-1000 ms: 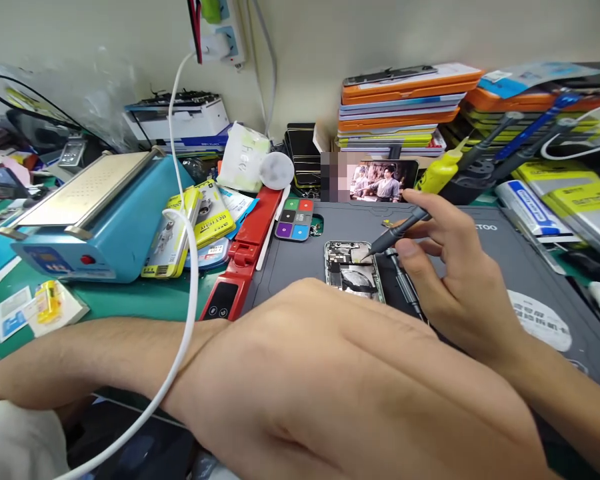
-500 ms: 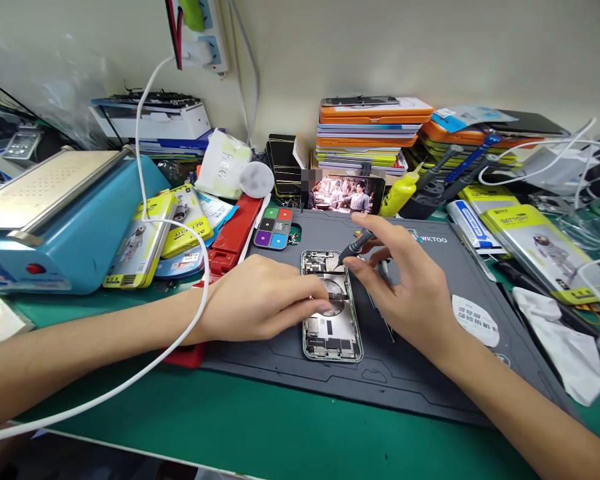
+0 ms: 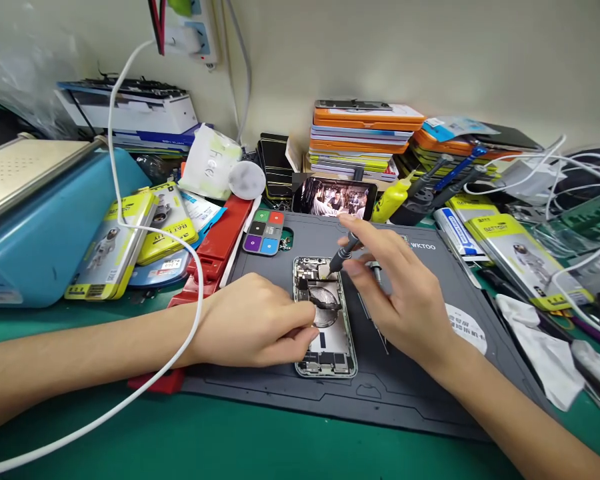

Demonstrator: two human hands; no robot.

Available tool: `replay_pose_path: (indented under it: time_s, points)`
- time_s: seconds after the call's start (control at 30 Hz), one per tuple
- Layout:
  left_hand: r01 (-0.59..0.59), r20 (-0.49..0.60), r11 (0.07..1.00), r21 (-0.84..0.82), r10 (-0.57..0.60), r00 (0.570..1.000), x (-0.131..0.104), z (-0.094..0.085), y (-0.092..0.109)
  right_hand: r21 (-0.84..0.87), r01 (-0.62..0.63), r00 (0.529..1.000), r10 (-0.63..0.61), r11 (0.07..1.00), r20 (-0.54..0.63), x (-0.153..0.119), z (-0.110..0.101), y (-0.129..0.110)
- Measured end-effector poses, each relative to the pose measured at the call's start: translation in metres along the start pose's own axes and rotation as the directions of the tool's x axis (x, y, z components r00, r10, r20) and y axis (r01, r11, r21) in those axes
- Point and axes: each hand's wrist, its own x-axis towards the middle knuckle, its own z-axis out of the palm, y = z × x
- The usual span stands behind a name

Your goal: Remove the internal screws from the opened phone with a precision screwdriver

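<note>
“So, position of the opened phone (image 3: 330, 343)?”

“On the dark mat (image 3: 405, 407), between the hands. Long axis runs away from the wearer, far end leaning slightly left.”

“Left hand (image 3: 253, 323)?”

“Reaches in from the left, across the phone's left edge near mid-length. Thumb and index finger drawn together, other fingers curled. A dark strip (image 3: 333, 305) lies just beside the fingertips; cannot tell whether it is pinched.”

“Right hand (image 3: 405, 287)?”

“To the right of the phone. Thumb and fingers pinch a screwdriver (image 3: 341, 259), which slants down and leftward. Tip over the far end; contact cannot be confirmed.”

“Which hand is nearer?”

“For the far end, the right, through its tool. For the middle, the left, already overlapping the frame.”

“Surroundings?”

“Coloured tray (image 3: 263, 233) beyond and left of the phone; green tabletop (image 3: 280, 447) along the mat's near edge.”
</note>
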Motion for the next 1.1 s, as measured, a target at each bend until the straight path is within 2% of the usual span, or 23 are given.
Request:
replay_pose_path:
  time_s: [0.17,0.33,0.47,0.53,0.6,0.63,0.73,0.8,0.93,1.1]
  points:
    - [0.033,0.032,0.999,-0.034,-0.032,0.999,0.002,-0.002,0.0,-0.014,-0.007,1.0,0.007,1.0,-0.018,0.0,-0.002,-0.004]
    - [0.141,0.097,0.98,-0.138,-0.128,0.987,0.004,-0.006,0.002,0.101,-0.121,0.993,0.119,0.987,0.024,-0.004,0.002,0.0]
    - [0.258,0.183,0.94,-0.222,-0.22,0.958,0.006,-0.012,0.004,0.118,-0.163,0.984,0.17,0.98,-0.05,-0.009,0.005,-0.001]
    - [0.32,0.209,0.897,-0.304,-0.265,0.941,0.007,-0.014,0.002,0.212,-0.166,0.971,0.198,0.963,-0.136,-0.011,0.003,-0.008]
    - [0.393,0.234,0.805,-0.445,-0.32,0.918,0.009,-0.015,-0.002,0.402,-0.225,0.931,0.318,0.888,-0.18,-0.012,-0.002,-0.017]
    - [0.432,0.25,0.725,-0.536,-0.353,0.902,0.01,-0.014,-0.006,0.506,-0.267,0.901,0.399,0.82,-0.172,-0.012,-0.004,-0.022]
    - [0.497,0.324,0.413,-0.763,-0.422,0.847,0.012,-0.012,-0.016,0.701,-0.373,0.843,0.537,0.607,-0.016,-0.017,-0.006,-0.032]
    - [0.492,0.354,0.274,-0.827,-0.425,0.833,0.012,-0.01,-0.02,0.749,-0.415,0.814,0.578,0.517,0.052,-0.02,-0.003,-0.033]
    - [0.485,0.383,0.171,-0.858,-0.417,0.824,0.01,-0.009,-0.02,0.801,-0.451,0.776,0.617,0.395,0.133,-0.023,0.003,-0.028]
    - [0.504,0.404,0.142,-0.852,-0.432,0.806,0.01,-0.01,-0.019,0.81,-0.471,0.765,0.619,0.349,0.178,-0.023,0.002,-0.026]
